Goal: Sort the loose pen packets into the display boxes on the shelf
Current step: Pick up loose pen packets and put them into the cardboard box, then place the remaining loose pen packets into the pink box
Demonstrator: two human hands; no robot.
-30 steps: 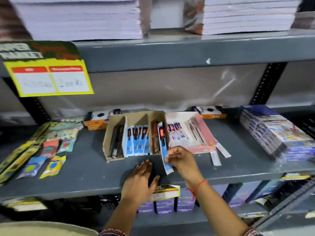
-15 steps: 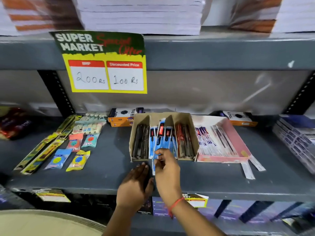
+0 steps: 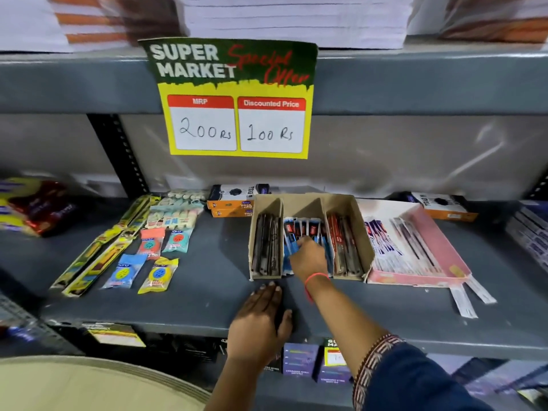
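Note:
A brown cardboard display box (image 3: 302, 197) with three compartments stands on the grey shelf (image 3: 207, 295). Its left slot holds dark pen packets (image 3: 267, 247), the middle one blue pen packets (image 3: 302, 228), the right one red pen packets (image 3: 341, 244). My right hand (image 3: 308, 258) reaches into the middle slot, its fingers closed on a blue packet lying among the others. My left hand (image 3: 258, 321) lies flat on the shelf just in front of the box, fingers together, with a dark patch under the palm. A pink tray (image 3: 444, 247) of pen packets sits to the right.
Two loose white strips (image 3: 464, 302) lie in front of the pink tray. Small blue, yellow and red packets (image 3: 157, 274) and long yellow-green packets (image 3: 100, 256) lie at the left. Orange boxes (image 3: 234, 203) stand behind. A price sign (image 3: 234, 99) hangs from the upper shelf.
My right hand has carried the blue packet from in front of the box up into its middle compartment. My left hand has stayed on the shelf. The view has swung left and closer.

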